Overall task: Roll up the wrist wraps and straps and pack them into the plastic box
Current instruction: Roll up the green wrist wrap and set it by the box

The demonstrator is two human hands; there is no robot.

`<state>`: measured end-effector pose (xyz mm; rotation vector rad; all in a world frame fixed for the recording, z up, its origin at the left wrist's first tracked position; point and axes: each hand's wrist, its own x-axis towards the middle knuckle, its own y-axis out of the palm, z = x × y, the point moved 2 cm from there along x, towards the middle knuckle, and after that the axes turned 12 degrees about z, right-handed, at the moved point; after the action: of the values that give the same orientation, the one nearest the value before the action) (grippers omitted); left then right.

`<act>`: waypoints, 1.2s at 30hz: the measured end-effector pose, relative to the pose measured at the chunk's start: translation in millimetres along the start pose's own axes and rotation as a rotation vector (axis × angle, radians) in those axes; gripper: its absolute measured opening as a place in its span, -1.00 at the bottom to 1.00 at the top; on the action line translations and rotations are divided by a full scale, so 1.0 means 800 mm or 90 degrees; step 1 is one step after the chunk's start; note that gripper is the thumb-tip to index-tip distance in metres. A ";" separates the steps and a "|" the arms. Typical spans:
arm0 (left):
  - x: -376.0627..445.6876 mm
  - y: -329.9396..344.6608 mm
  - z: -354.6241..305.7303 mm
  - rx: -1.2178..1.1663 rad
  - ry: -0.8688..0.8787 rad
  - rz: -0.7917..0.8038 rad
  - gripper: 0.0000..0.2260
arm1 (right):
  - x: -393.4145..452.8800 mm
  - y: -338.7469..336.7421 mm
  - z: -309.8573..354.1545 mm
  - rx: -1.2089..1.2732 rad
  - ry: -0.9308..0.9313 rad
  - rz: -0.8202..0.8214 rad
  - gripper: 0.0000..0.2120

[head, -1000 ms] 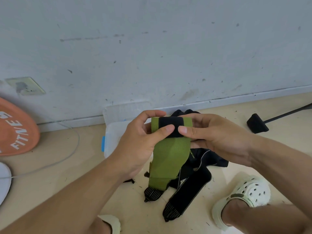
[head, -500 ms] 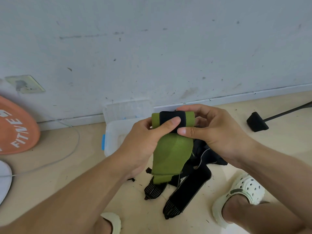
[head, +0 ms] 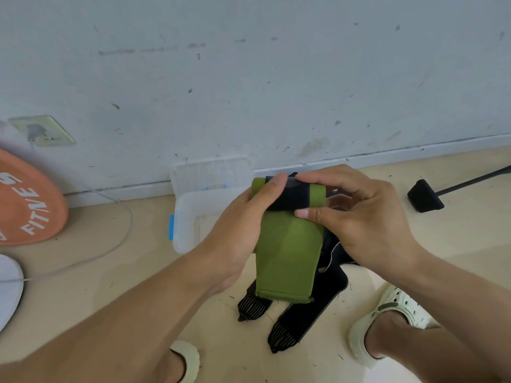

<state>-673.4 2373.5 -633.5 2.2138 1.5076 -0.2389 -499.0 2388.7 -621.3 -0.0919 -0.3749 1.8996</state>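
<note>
Nearest the camera, two pale clogs are seen on the floor: one [head: 186, 360] at the bottom centre and one [head: 392, 319] at the lower right, with bare forearms reaching forward above them. Just beyond, black straps [head: 304, 313] lie in a loose heap on the floor, their striped ends pointing toward the viewer.

Above that heap the green wrist wrap [head: 287, 250] is held in the air. Its rolled top, banded in black, lies with its long axis running left to right, while the unrolled tail hangs straight down toward the viewer, ending in a stitched hem just over the straps. The left hand [head: 243, 225] is clamped on the roll's left end, thumb laid across the black band. The right hand [head: 356, 214] pinches the right end, thumb beneath and fingers curled over the top. Both hands are equally close to the roll; the free tail lies below and nearer than either grip, so further rolling would probably have to draw it upward and away from the viewer.

Behind the hands, partly hidden by them, the clear plastic box [head: 185, 217] sits open on the floor, its lid [head: 210, 175] leaned against the wall. It lies beyond and slightly left of the roll, nearer the left hand. Its contents cannot be made out.
</note>
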 end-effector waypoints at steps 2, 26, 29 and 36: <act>0.001 -0.002 0.003 -0.021 0.009 -0.016 -0.58 | 0.000 -0.002 0.001 0.037 0.031 0.019 -0.56; 0.005 -0.002 0.009 0.055 0.011 -0.012 -0.53 | -0.005 -0.011 -0.006 0.230 0.203 0.105 -0.42; 0.004 0.001 0.012 0.018 0.015 -0.025 -0.56 | -0.005 -0.008 -0.007 0.163 0.157 0.085 -0.48; 0.000 0.009 0.010 -0.058 0.037 -0.009 -0.69 | -0.003 -0.007 -0.010 0.028 0.069 0.038 -0.47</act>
<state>-665.8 2368.0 -638.6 2.1550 1.5344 -0.1092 -491.4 2389.9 -627.5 -0.1775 -0.2586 1.9507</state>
